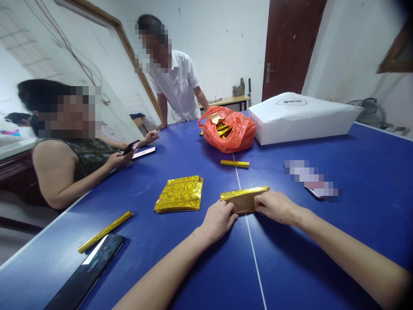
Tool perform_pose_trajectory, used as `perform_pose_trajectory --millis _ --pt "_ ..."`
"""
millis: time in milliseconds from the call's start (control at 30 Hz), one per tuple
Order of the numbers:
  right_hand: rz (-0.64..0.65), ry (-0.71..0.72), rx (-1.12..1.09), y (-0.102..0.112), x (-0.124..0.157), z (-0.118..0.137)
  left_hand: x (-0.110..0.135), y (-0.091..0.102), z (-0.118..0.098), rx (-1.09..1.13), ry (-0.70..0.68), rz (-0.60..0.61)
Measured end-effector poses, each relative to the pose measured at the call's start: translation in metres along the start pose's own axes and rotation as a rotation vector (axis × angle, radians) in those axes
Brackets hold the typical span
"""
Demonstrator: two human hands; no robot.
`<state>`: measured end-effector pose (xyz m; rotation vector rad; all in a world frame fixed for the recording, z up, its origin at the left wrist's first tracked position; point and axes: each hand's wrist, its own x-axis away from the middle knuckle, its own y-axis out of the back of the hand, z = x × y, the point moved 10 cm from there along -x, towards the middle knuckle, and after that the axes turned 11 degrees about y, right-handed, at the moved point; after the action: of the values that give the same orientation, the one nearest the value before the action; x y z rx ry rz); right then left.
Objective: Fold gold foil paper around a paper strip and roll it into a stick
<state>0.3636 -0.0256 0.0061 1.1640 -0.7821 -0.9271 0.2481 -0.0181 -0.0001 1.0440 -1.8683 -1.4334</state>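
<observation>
Between my two hands is a sheet of gold foil paper [243,202], its dull brown underside facing me and its far edge showing gold. My left hand [219,218] grips the left end with curled fingers. At the right end, my right hand [275,206] pinches the paper the same way. To the left lies a stack of embossed gold foil paper [179,193]. A rolled gold tube [235,164] rests just beyond my hands, and another gold roll [105,231] lies at the left.
A red plastic bag [229,131] with gold rolls stands farther back, beside a large white box [303,118]. Phones lie at the front left [87,275] and right [311,178]. One person [71,159] sits at left holding a phone; another [180,86] leans on the blue table [200,267].
</observation>
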Motion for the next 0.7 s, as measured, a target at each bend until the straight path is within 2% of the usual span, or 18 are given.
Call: perform_pose_trajectory --millis 233,433,700 --pt "0.055 -0.016 0.032 -0.001 0.001 -0.009 -0.006 -0.002 0.009 0.092 0.065 0.053" --pt "0.093 -0.008 0.041 -0.003 0.000 -0.016 -0.009 -0.005 0.014 0.027 0.162 0.070" --pt "0.094 -0.046 0.094 -0.004 -0.001 -0.013 -0.006 -0.004 0.015 -0.042 0.204 0.052"
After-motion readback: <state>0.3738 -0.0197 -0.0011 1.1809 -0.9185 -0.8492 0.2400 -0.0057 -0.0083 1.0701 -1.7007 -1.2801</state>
